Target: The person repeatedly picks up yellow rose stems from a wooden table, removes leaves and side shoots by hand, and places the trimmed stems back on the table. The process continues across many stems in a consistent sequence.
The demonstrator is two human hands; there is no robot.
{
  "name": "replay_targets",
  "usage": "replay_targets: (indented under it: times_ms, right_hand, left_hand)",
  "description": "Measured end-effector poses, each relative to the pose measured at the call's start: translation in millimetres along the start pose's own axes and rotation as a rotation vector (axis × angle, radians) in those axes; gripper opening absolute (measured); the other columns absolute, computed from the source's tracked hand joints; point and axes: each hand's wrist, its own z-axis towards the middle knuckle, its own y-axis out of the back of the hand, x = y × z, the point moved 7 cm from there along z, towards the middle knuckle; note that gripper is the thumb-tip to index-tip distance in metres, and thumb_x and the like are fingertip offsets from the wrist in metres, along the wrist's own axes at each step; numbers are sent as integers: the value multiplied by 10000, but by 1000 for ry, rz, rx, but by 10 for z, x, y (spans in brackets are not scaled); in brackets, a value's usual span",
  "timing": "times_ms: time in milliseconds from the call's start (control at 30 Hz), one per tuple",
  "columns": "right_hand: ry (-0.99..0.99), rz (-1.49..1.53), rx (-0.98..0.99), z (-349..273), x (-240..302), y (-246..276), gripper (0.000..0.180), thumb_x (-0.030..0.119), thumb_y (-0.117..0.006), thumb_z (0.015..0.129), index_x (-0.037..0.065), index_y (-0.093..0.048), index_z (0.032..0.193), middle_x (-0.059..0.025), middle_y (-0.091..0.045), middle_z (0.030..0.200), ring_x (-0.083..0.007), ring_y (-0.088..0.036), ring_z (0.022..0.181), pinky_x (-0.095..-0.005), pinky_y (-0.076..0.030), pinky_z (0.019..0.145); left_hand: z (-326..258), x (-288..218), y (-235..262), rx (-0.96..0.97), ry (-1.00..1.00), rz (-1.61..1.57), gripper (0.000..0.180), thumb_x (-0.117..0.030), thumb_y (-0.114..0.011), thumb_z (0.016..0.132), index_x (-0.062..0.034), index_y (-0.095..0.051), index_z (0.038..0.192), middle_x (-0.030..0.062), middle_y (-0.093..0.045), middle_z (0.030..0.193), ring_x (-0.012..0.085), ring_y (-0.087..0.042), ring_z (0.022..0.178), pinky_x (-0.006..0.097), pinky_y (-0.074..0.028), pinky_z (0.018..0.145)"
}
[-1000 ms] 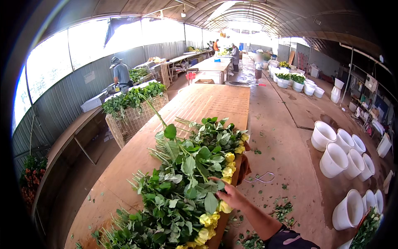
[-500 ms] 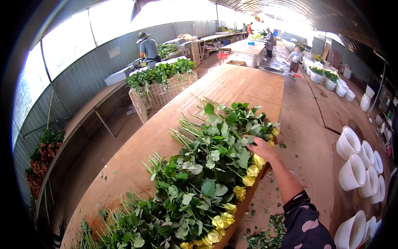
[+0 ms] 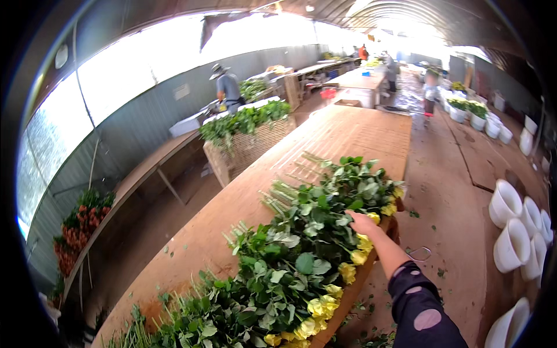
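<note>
My right hand (image 3: 362, 223) reaches in from the lower right, under a dark sleeve with pale spots. Its fingers are closed together among the leaves, just above the yellow blooms; what they hold, if anything, is hidden by foliage. A long row of yellow roses (image 3: 320, 306) lies along the table's right edge, blooms hanging toward that edge. Their leafy green stems (image 3: 278, 261) point left across the wooden table (image 3: 191, 246), cut ends outward. My left hand is out of view.
Left, a wicker basket (image 3: 249, 148) of greenery stands by a narrow bench (image 3: 142, 159), with orange flowers (image 3: 81, 223) below. White buckets (image 3: 512, 246) line the right-hand floor, which carries fallen leaves. A person in a hat (image 3: 227, 90) works at the back left; others stand farther off.
The view has swung, so the scene sits further right and lower. My right hand has moved nearer along the row, and a blurred leafy stem beside it has settled.
</note>
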Motion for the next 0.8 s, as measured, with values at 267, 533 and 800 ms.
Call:
replay_targets:
  times_ms: [267, 533, 800]
  right_hand:
    - [99, 35, -506, -1603, -153, 427, 464, 157, -475, 786, 102, -301, 1213, -124, -434, 1133, -280, -410, 1055, -380, -370, 830]
    - [-362, 167, 204, -4620, -2138, -900, 385, 111, -425, 767, 46, -425, 1146, -177, -527, 1010, -315, -516, 875, -386, -420, 719]
    - [-801, 224, 503, -6279, -3233, -1457, 366, 245, -497, 727, 172, -534, 1084, -3, -604, 935, -165, -563, 849, -302, -432, 747]
  left_hand:
    - [-361, -1035, -456, 160, -234, -363, 319, -244, -559, 728, -51, -527, 980, 172, -535, 857, 310, -497, 840, 382, -408, 737]
    - [-1205, -1937, -1061, 466, -307, -575, 319, -244, -560, 727, -52, -527, 980, 170, -536, 851, 309, -499, 835, 381, -410, 733]
    - [-1880, -2498, -1798, 800, -319, -581, 320, -245, -561, 726, -53, -527, 979, 168, -537, 844, 308, -501, 830, 379, -412, 729]
